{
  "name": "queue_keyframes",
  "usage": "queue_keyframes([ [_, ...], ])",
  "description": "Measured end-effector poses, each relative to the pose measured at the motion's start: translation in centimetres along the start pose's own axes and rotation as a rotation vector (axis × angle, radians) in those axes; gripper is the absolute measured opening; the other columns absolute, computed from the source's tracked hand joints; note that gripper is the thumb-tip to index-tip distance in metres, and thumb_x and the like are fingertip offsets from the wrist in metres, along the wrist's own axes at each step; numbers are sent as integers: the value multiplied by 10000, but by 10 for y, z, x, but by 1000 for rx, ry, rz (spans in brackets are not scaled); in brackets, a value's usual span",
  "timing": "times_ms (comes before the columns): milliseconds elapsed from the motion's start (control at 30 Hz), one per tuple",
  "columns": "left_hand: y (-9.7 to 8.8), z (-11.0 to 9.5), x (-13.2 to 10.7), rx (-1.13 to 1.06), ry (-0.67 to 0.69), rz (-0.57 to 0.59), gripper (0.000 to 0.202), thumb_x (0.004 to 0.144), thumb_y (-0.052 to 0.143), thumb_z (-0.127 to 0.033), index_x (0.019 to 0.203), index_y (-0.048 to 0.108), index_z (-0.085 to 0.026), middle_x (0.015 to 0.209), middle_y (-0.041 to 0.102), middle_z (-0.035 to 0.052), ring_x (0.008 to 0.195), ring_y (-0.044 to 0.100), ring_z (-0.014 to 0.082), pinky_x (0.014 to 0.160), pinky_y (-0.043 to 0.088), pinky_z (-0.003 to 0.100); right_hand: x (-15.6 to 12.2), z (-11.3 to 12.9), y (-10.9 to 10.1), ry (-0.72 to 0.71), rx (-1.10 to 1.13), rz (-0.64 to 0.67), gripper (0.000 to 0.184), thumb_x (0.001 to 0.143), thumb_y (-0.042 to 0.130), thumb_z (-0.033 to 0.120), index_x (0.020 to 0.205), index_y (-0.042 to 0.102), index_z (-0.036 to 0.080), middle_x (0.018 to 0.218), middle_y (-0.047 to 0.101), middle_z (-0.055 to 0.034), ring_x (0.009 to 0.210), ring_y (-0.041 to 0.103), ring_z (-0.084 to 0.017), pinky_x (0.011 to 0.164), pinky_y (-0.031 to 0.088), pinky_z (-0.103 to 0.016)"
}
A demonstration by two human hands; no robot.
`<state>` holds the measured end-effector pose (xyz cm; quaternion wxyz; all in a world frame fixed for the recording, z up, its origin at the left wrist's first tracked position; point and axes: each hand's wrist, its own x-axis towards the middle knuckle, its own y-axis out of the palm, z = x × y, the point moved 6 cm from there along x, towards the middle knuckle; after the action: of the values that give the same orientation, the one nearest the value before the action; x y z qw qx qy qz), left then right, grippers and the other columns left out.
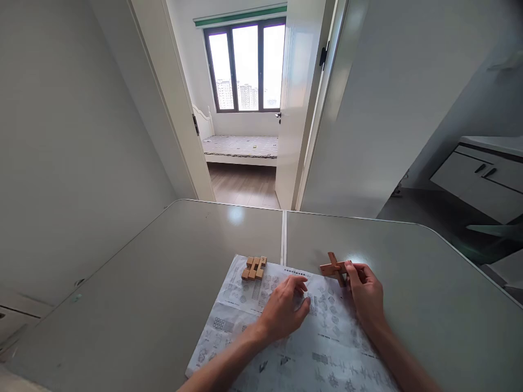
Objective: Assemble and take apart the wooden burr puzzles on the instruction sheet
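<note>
My right hand (365,288) pinches a cross-shaped wooden puzzle (335,267) by its right end, between thumb and fingertips. The puzzle is made of reddish-brown flat bars that cross each other, and it is at the sheet's far right corner. My left hand (284,307) hovers over or rests on the printed instruction sheet (229,326), its fingers loosely bent and thumb apart, with nothing between them. Beyond it to the left, a lighter wooden block puzzle (254,268) of notched pieces lies on the sheet. My forearms cover parts of the sheet.
The sheet lies on a glossy grey table (163,305) with a pale seam (284,234) down its middle. Past the table's far edge, an open door (300,98) leads to a room with a bed (241,146) and a window. A white cabinet (482,179) stands at right.
</note>
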<state>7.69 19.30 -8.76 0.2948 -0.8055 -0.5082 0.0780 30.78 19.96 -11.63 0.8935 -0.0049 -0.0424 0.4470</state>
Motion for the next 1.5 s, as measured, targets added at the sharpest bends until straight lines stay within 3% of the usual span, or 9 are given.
queue_keyframes([
  [333, 1, -5, 0, 82, 27, 46, 385, 859, 631, -213, 1239, 568, -229, 1119, 716, 74, 1113, 637, 272, 965, 527, 442, 3, -7, -2, 20, -129, -27, 443, 823, 693, 622, 906, 684, 187, 853, 715, -42, 758, 625, -223, 667, 481, -317],
  [533, 4, -9, -2, 147, 76, 101, 396, 846, 646, -234, 1237, 587, -249, 1131, 728, 59, 1148, 622, 280, 1012, 491, 453, 2, -6, -6, 48, -99, -84, 396, 820, 703, 577, 948, 623, 211, 854, 651, -10, 752, 598, -212, 686, 470, -327],
  [667, 8, -10, -4, 190, 141, 155, 446, 772, 794, -365, 1179, 638, -269, 1174, 711, 55, 1161, 609, 300, 1065, 455, 477, 0, 1, -13, -22, -140, -200, 349, 847, 666, 530, 966, 549, 224, 800, 503, 32, 678, 489, -185, 647, 424, -331],
  [800, 12, -11, -6, 209, 209, 188, 653, 684, 872, -552, 1234, 629, -296, 1226, 691, 60, 1178, 598, 315, 1087, 435, 485, -10, 19, -9, -196, -188, -196, 259, 893, 597, 467, 950, 513, 229, 857, 485, 10, 742, 486, -201, 692, 415, -344],
  [1033, 17, -13, -7, 288, 278, 176, 746, 740, 821, -617, 1363, 551, -308, 1241, 680, 74, 1183, 594, 319, 1097, 420, 491, -33, 46, 5, -474, -202, -71, 202, 921, 583, 404, 853, 476, 247, 830, 457, 20, 722, 464, -188, 718, 402, -332],
  [1267, 20, -11, -4, 336, 276, 110, 750, 699, 872, -576, 1316, 571, -274, 1227, 675, 78, 1188, 597, 327, 1082, 447, 503, -47, 30, 19, -252, -51, 174, 218, 908, 630, 425, 829, 528, 250, 754, 545, 11, 632, 507, -182, 605, 413, -300],
  [1500, 18, -14, -6, 351, 308, 91, 624, 763, 839, -518, 1255, 592, -224, 1181, 679, 86, 1133, 613, 309, 1060, 486, 475, -63, 16, 49, -265, -163, 515, 350, 930, 607, 394, 651, 464, 240, 587, 458, 38, 549, 428, -161, 545, 348, -287],
])
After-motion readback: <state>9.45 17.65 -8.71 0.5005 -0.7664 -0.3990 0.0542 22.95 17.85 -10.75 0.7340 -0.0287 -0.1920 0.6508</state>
